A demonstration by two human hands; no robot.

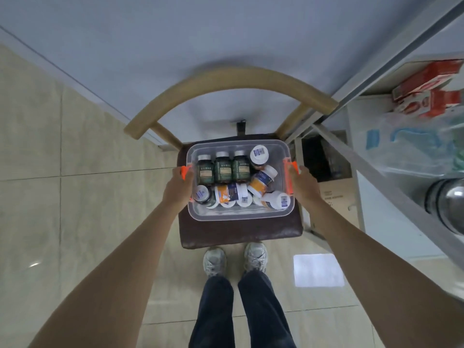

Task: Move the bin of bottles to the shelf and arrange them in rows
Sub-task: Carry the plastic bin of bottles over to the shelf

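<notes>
1. The tiled floor (50,197) fills the 9 o'clock side, with a wall above it.
2. The left hand (177,188) grips the bin's left side, its fingers (184,175) wrapped over the orange left latch (185,172).
3. The clear plastic bin (238,214) sits on the dark seat cushion (238,234) of a chair (226,79) with a curved wooden backrest at 12 o'clock.
4. Inside the bin, three dark green bottles (223,169) lie side by side in the far-left part; white-capped bottles with orange and blue labels (261,180) are jumbled at the near and right sides, some tilted, some showing their caps.
5. The person's shoes (236,259) stand at 6 o'clock, just in front of the seat.
6. The right hand (303,184) holds the bin's right side by the orange right latch (292,169); its fingers are closed on the rim.
7. At 3 o'clock stands the metal shelf (376,177), holding red boxes (429,89), plastic-wrapped goods and a shiny steel pot (447,204).
</notes>
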